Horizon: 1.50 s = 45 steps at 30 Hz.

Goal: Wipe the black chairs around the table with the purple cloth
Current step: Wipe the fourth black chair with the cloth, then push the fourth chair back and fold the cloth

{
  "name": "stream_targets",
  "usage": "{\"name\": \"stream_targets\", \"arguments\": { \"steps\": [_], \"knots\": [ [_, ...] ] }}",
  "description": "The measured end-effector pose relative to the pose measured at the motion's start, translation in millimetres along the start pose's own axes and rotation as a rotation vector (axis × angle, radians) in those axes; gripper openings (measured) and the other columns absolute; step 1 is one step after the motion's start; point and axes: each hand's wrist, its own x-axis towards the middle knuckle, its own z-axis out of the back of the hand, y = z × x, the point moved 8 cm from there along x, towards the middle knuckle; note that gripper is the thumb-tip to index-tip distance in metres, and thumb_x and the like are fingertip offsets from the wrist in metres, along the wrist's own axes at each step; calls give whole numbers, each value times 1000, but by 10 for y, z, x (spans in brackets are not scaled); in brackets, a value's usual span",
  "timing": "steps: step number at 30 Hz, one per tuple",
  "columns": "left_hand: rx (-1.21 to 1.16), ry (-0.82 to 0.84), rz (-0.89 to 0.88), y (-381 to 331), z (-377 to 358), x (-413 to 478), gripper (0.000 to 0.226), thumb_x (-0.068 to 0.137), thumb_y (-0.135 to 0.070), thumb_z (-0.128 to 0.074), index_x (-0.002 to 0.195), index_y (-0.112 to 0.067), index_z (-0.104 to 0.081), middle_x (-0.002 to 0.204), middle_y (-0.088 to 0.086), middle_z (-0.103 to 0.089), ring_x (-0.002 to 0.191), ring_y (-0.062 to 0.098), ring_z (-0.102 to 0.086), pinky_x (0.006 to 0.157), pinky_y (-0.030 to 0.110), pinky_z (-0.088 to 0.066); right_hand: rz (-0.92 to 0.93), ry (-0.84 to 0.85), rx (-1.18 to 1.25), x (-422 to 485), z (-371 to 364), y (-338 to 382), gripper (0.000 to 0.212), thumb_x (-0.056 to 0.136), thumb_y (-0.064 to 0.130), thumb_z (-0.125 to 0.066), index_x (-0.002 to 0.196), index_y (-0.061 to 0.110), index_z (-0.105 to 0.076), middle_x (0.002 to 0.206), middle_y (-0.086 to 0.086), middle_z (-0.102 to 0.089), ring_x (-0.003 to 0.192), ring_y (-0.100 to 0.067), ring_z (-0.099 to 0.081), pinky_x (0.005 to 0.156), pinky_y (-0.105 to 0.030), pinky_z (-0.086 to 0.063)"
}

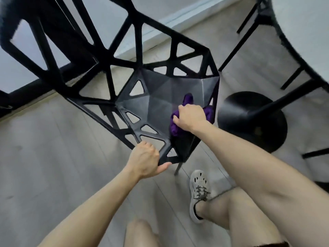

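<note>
Wood-look floor (44, 157) on the far left. The black chair (156, 97) fills the upper left and middle. Its back and sides are open triangle struts and its seat is a solid faceted panel. Can't tell if it's tipped or if that's only the wide lens.

The left grip (144, 160) is a bare hand, fingers curled over the near front corner of the seat frame and thumb underneath. It's clamped on the chair, apparently to steady it.

The purple cloth (174, 126) is bunched up on the right side of the seat, touching the panel. The right grip (190, 117) is on top of it, fingers curled round the wad and pressing it onto the seat. Purple shows at both sides of the hand.

Below are bare knees and one light shoe (199, 193) on the floor.

On the right, the table's round black base (249, 122) sits just beside the chair, with the white table top (302, 32) above it. A second black chair (263, 8) is at the top right, tucked against the table and only partly in view.

Progress is early to mid, going by this. Seat wiping is under way on this chair. Can't tell which parts are already clean, as no dust or streaks are readable. The struts and back probably still need doing, then the second chair and any others out of view.
</note>
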Motion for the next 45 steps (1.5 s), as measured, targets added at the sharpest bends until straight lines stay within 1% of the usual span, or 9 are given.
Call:
{"name": "stream_targets", "arguments": {
  "steps": [7, 12, 16, 21, 27, 34, 37, 40, 45],
  "knots": [
    [-77, 125, -97, 113, 975, -523, 54, 102, -58, -46, 133, -18, -65, 135, 7, -64, 128, 30, -57, 110, 43, -43, -243, 89, 347, -1040, 954, -311, 42, 106, 55, -44, 134, 24, -52, 109, -13, -70, 99, -40, -67, 81, -45, -52],
    [-86, 133, -132, 641, 2061, -1020, 44, 101, -54, -48, 129, -24, -66, 132, -1, -66, 125, 25, -61, 108, 41, -46, -361, 155, 692, -1798, 1818, -177, 52, 105, 74, -27, 136, 43, -55, 121, -10, -69, 111, -37, -66, 99, -48, -53],
    [-59, 133, -147, 1017, 2622, -1044, 41, 99, -55, -47, 122, -28, -69, 122, -6, -68, 119, 22, -64, 104, 39, -47, -397, 205, 718, -2118, 2305, -81, 85, 69, 105, -50, 121, 39, -64, 111, 7, -67, 100, -21, -64, 87, -38, -56],
    [-47, 219, -147, 1535, 2889, -835, 40, 97, -53, -46, 125, -37, -70, 121, -12, -69, 114, 18, -66, 99, 36, -50, -379, 299, 603, -2043, 2398, -34, 86, 63, 84, -79, 131, 39, -53, 117, 6, -63, 99, -20, -60, 74, -32, -53],
    [33, 236, -214, 2197, 3104, -454, 38, 102, -54, -49, 123, -29, -69, 117, -7, -69, 113, 20, -65, 102, 38, -48, -533, 288, 652, -1750, 2456, -2, 86, 64, 76, -83, 134, 37, -49, 120, 3, -60, 99, -20, -62, 70, -30, -56],
    [44, 141, -384, 3177, 3099, 303, 41, 105, -54, -44, 124, -29, -70, 113, -8, -71, 114, 18, -64, 112, 39, -42, -716, 280, 603, -1155, 2544, 352, 92, 69, 78, -76, 147, 36, -47, 122, -1, -61, 108, -28, -64, 87, -40, -58],
    [26, 132, -488, 3616, 3132, 687, 40, 107, -54, -41, 121, -31, -71, 111, -9, -72, 113, 19, -65, 110, 39, -44, -832, 307, 628, -857, 2570, 700, 99, 74, 77, -71, 161, 48, -34, 143, -7, -50, 121, -35, -63, 103, -45, -54],
    [-55, 130, -535, 4033, 3254, 958, 41, 109, -51, -39, 121, -31, -73, 116, -7, -73, 115, 20, -65, 111, 42, -46, -881, 337, 659, -604, 2735, 1187, 79, 78, 59, -73, 152, 50, -47, 174, 3, -23, 131, -33, -62, 104, -41, -54],
    [-124, 171, -550, 4500, 3453, 1019, 36, 106, -20, -42, 125, -26, -72, 125, -1, -73, 123, 25, -63, 108, 46, -51, -866, 423, 764, -280, 3225, 2126, 56, 77, 39, -71, 132, 42, -64, 133, 3, -68, 117, -26, -64, 89, -33, -52]
  ]
}}
